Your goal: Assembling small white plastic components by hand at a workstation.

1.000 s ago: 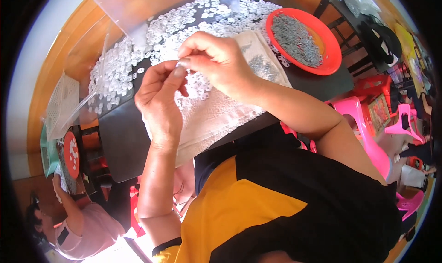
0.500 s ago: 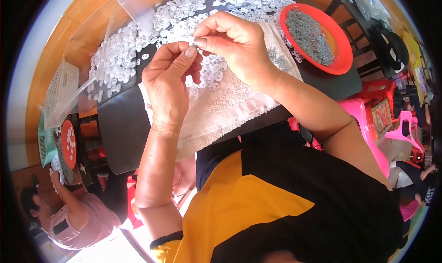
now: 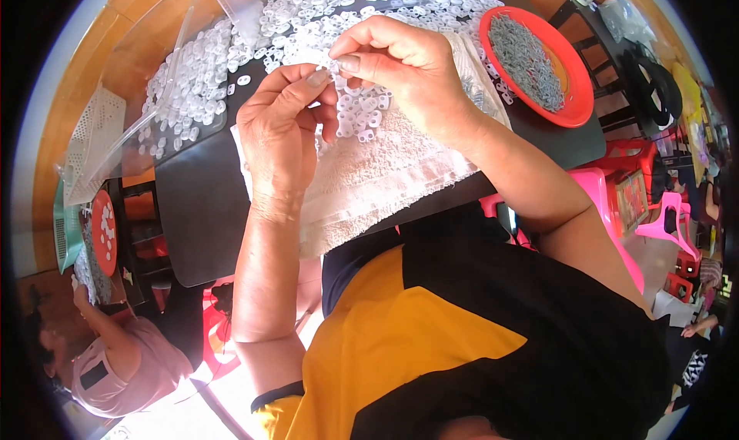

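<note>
My left hand (image 3: 283, 120) and my right hand (image 3: 412, 74) meet over a cream towel (image 3: 385, 182), their fingertips almost touching. Between the left thumb and fingers is a small white plastic piece (image 3: 331, 67), mostly covered by the fingers. My right thumb and index finger pinch together just beside it; what they hold is too small to make out. Beneath the hands, a little heap of similar white pieces (image 3: 360, 117), oval with two holes, lies on the towel. A few thin grey metal parts (image 3: 476, 93) rest on the towel beyond my right wrist.
Many more white pieces (image 3: 196, 78) cover the far side of the dark table (image 3: 196, 224). A red bowl (image 3: 576, 115) of grey metal parts (image 3: 527, 63) stands at the far right. Clear plastic panels (image 3: 173, 78) rise at the left. Another person (image 3: 127, 355) sits at lower left.
Both hands stay close together over the towel; the right fingertips have shifted slightly right, apart from the left thumb. The view has tilted a little, showing more of the white heap.
</note>
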### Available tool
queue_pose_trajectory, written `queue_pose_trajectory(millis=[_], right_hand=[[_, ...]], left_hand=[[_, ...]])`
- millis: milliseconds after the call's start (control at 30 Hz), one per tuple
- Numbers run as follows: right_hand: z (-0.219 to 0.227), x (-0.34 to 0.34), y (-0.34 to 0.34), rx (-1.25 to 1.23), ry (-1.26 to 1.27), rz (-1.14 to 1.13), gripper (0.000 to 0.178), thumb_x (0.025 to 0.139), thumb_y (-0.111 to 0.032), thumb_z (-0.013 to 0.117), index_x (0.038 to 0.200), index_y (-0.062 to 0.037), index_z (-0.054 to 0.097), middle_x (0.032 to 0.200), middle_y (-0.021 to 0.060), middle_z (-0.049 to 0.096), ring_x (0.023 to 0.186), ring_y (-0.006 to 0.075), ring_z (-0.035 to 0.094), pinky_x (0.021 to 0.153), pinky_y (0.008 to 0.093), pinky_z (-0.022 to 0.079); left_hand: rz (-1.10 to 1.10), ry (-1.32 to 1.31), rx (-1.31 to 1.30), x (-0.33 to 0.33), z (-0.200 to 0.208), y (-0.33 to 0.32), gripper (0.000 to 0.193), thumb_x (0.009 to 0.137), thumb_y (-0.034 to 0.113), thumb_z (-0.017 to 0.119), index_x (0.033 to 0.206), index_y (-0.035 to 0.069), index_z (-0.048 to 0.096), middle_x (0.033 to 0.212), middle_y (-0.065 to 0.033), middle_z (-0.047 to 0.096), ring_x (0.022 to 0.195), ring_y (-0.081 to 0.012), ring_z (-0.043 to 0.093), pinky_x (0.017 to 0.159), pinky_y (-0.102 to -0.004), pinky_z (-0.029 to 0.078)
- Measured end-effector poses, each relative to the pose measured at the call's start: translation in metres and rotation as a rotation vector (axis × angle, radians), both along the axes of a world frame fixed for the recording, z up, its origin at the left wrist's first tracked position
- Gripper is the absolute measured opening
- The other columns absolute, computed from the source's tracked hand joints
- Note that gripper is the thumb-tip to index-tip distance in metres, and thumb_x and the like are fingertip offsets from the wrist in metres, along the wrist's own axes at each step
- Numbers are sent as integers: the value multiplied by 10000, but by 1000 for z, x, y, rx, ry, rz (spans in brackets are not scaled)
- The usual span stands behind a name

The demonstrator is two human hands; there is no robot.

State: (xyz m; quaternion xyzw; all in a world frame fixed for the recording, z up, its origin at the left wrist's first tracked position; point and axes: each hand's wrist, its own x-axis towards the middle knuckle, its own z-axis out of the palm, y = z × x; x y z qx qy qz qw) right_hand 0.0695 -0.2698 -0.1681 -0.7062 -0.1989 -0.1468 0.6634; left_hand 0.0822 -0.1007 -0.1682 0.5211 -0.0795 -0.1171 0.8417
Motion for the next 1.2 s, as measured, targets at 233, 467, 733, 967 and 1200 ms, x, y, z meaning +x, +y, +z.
queue_pose_trajectory(millis=[233,467,733,967,1200], right_hand=[[-1,4,-2,-219,-140,-65,34,917,-29,616,933,-4,632,833,18,655,736,79,596,651,217,493],[-1,6,-5,-321,-235,-114,39,902,-30,627,915,-1,604,773,29,633,678,94,576,610,239,462],[-1,8,-7,-393,-260,-132,67,906,-60,631,926,-6,596,795,50,649,733,113,625,646,255,489],[-3,14,-10,-460,-332,-172,80,907,-78,637,929,-16,592,777,62,642,721,140,637,627,264,487],[-9,15,-7,-492,-401,-186,84,907,-78,636,926,-22,577,738,66,622,650,152,606,572,281,459]], left_hand=[[43,-37,-12,0,-4,-2,135,876,75,660,919,-46,620,758,-106,629,550,-154,567,467,-254,425],[22,-69,59,0,-2,-1,119,888,59,655,933,-47,623,767,-109,636,556,-145,567,477,-250,430],[6,-56,60,2,-6,-3,125,931,86,610,955,-36,603,775,-102,618,594,-159,563,491,-263,426],[46,-44,-3,5,-9,0,117,910,59,627,929,-54,609,767,-121,635,556,-162,567,468,-258,429],[37,-50,18,3,-7,-2,113,906,51,632,931,-58,619,780,-126,649,565,-158,578,474,-255,435]])
